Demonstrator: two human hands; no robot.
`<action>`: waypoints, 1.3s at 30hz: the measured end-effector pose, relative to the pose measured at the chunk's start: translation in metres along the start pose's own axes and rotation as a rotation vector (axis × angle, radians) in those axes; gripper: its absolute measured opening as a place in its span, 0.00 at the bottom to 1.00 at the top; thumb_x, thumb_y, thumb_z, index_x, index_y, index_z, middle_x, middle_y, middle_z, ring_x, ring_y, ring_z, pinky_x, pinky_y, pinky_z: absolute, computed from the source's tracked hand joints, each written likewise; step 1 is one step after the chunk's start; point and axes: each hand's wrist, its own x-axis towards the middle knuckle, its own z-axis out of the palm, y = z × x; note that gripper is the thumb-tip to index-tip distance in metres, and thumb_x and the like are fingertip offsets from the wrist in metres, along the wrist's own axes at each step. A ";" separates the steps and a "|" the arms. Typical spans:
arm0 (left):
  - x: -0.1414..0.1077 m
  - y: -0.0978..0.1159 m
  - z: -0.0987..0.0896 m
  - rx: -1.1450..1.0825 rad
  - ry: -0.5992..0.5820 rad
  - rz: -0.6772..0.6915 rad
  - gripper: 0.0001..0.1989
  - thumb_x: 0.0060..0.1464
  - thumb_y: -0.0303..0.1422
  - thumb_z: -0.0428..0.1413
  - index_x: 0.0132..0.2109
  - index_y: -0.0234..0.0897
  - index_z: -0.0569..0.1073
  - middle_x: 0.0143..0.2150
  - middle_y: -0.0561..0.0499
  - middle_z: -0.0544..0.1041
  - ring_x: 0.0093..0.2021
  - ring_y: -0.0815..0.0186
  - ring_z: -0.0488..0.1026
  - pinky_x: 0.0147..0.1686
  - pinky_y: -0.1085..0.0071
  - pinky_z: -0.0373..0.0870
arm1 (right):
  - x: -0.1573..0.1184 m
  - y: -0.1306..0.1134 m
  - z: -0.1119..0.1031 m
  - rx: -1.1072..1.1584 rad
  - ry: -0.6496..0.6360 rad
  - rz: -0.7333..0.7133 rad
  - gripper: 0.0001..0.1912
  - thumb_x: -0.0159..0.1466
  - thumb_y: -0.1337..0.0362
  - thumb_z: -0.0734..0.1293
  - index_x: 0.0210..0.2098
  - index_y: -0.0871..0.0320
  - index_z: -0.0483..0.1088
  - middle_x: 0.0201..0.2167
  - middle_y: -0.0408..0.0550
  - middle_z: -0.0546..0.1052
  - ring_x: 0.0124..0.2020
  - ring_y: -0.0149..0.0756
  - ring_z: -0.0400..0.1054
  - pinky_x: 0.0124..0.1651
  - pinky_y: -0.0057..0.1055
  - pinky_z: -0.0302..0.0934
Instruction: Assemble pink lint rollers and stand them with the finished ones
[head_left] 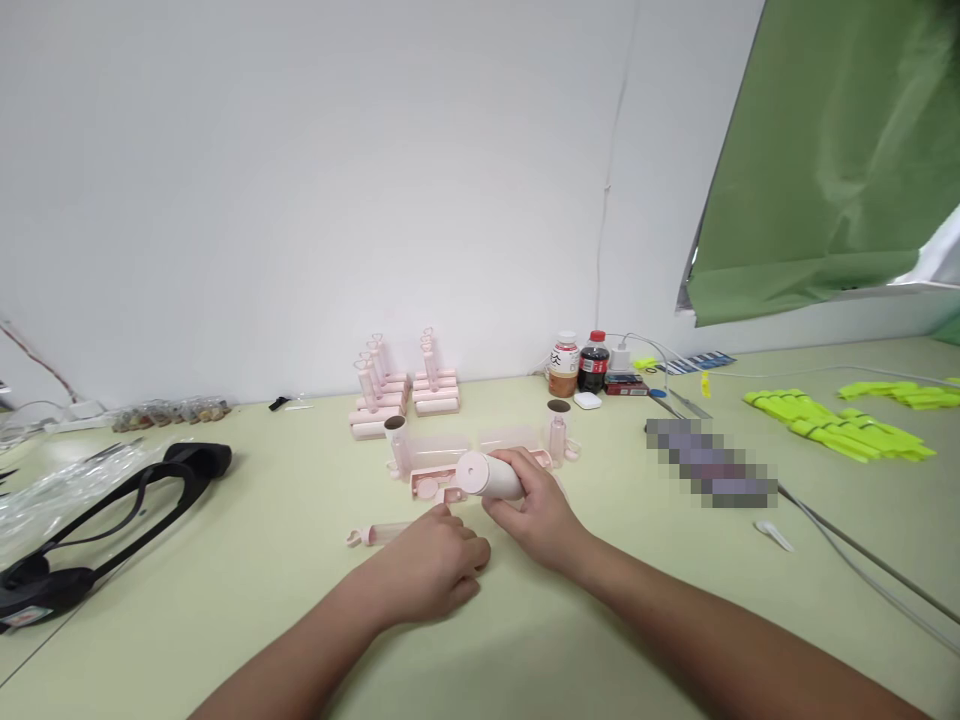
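My right hand is wrapped round a white lint roller, whose pink end cap faces left. It is raised a little over the pale green table. Low beside it, my left hand has its fingers curled; what is inside them, if anything, is hidden. A clear pink tube handle with a hook end lies just behind the left hand and is partly covered by it. Beyond the hands are pink plastic parts, clear pink covers and two upright cardboard-cored rolls, one on the left and one on the right.
Several pink rollers with upright handles stand in rows by the wall. Two drink bottles, one brown and one cola, stand at the back. A black strap frame lies left; neon yellow fabric pieces and cables lie right.
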 end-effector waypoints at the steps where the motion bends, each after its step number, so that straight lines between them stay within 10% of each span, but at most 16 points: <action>1: 0.000 -0.001 0.000 -0.005 0.001 -0.002 0.05 0.48 0.25 0.54 0.28 0.37 0.64 0.25 0.54 0.70 0.28 0.66 0.68 0.37 0.67 0.62 | 0.000 -0.001 0.000 -0.003 -0.005 0.007 0.18 0.55 0.70 0.66 0.46 0.54 0.67 0.42 0.47 0.71 0.43 0.40 0.66 0.45 0.37 0.62; 9: -0.003 -0.013 -0.012 -0.226 0.098 -0.135 0.08 0.54 0.37 0.56 0.30 0.37 0.70 0.27 0.53 0.72 0.30 0.66 0.68 0.33 0.69 0.62 | 0.001 -0.003 -0.003 -0.055 -0.052 0.042 0.19 0.55 0.68 0.68 0.47 0.52 0.70 0.41 0.47 0.69 0.42 0.41 0.67 0.45 0.38 0.62; 16: -0.010 -0.034 -0.020 -0.543 0.696 -0.292 0.14 0.55 0.40 0.58 0.43 0.38 0.66 0.37 0.52 0.71 0.35 0.67 0.69 0.35 0.69 0.68 | 0.000 -0.002 -0.004 -0.150 -0.087 0.052 0.19 0.56 0.65 0.69 0.48 0.51 0.71 0.37 0.45 0.67 0.39 0.40 0.67 0.43 0.38 0.64; 39: -0.010 -0.041 -0.019 -0.977 0.530 -0.229 0.18 0.48 0.36 0.65 0.43 0.38 0.68 0.31 0.56 0.66 0.29 0.72 0.63 0.29 0.74 0.62 | -0.001 0.003 -0.007 -0.197 -0.213 -0.078 0.24 0.58 0.62 0.71 0.53 0.51 0.68 0.40 0.48 0.69 0.41 0.41 0.67 0.42 0.36 0.63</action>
